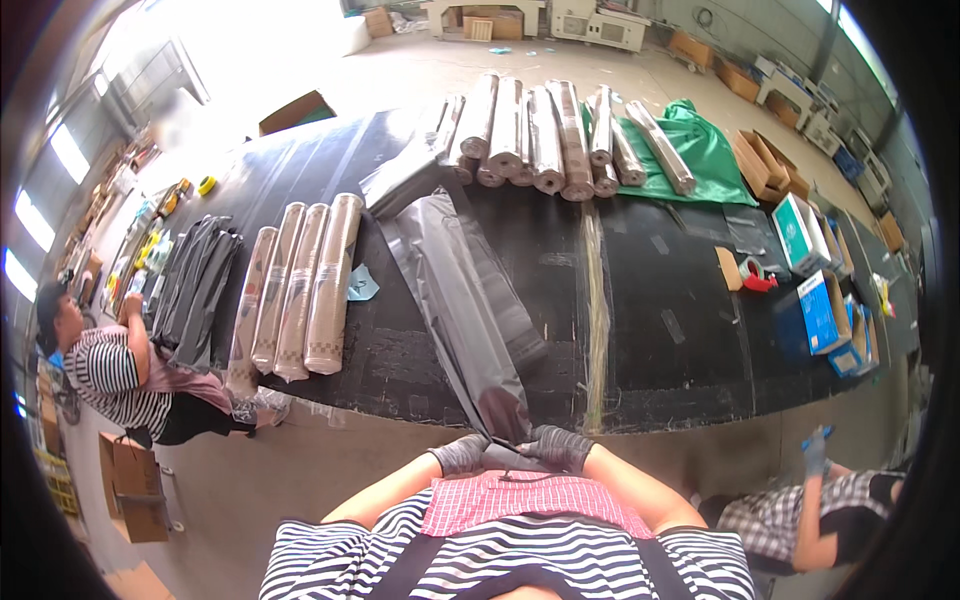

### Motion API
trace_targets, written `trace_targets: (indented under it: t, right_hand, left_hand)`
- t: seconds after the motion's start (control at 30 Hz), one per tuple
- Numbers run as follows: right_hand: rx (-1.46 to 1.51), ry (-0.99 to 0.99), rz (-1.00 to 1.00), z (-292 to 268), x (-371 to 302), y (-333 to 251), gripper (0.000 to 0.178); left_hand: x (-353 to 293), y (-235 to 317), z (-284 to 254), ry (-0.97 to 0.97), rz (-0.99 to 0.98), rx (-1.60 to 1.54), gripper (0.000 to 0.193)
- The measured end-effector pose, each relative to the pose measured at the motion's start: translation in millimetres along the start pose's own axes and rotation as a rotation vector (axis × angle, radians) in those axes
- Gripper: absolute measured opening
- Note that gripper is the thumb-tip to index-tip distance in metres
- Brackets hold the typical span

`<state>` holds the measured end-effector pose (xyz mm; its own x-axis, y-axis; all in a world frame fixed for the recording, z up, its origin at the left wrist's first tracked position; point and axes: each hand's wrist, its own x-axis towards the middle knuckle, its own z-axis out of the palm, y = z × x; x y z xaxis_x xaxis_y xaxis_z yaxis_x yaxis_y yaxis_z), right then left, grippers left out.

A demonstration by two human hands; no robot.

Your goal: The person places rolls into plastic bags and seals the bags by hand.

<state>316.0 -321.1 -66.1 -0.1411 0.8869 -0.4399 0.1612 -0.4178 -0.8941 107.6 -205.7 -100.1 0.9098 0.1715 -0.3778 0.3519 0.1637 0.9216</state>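
The long grey bag [455, 280] lies across the middle of the desk [680, 385], with its end past the near edge. The left hand [460, 455] and right hand [563, 448] pinch that end in their fingers. I can't tell if it's full. Four rolls [332, 280] toward the left edge already have clear wrap, but no grey bags. The blue box [822, 315] near the right edge has print too small to read.
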Motion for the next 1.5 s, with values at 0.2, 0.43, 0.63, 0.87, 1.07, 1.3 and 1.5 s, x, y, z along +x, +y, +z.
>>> trace_targets:
  t: [0.2,0.43,0.63,0.87,1.07,1.3,1.5]
  right_hand:
    - [-0.042,0.044,-0.026,-32.7,65.2,-84.0,0.034]
    - [-0.227,0.06,-0.007,-59.6,37.6,-8.2,0.039]
    - [-0.392,0.088,0.012,-67.5,0.2,-25.2,0.046]
    - [0.065,0.046,0.171,-74.6,-31.9,-2.4,0.023]
    - [0.032,0.096,0.124,-69.9,-42.1,18.7,0.025]
    - [-0.469,0.368,0.053,-39.3,-61.2,11.9,0.028]
    - [-0.386,0.609,-0.142,-14.4,-66.5,-34.3,0.031]
  left_hand:
    - [24.7,46.2,-50.4,0.268,0.196,-0.221,0.023]
    - [-1.5,-25.1,-38.7,0.486,-0.206,-0.049,0.019]
    - [-30.4,18.8,6.3,0.61,-0.282,-0.68,0.032]
    - [-45.3,32.4,45.4,0.603,-0.319,-0.703,0.022]
    - [-59.3,19.7,74.4,0.55,-0.356,-0.77,0.015]
    - [-71.4,9.7,78.0,0.659,-0.248,-0.273,0.03]
    - [-89.8,8.7,78.9,0.604,-0.345,-0.732,0.023]
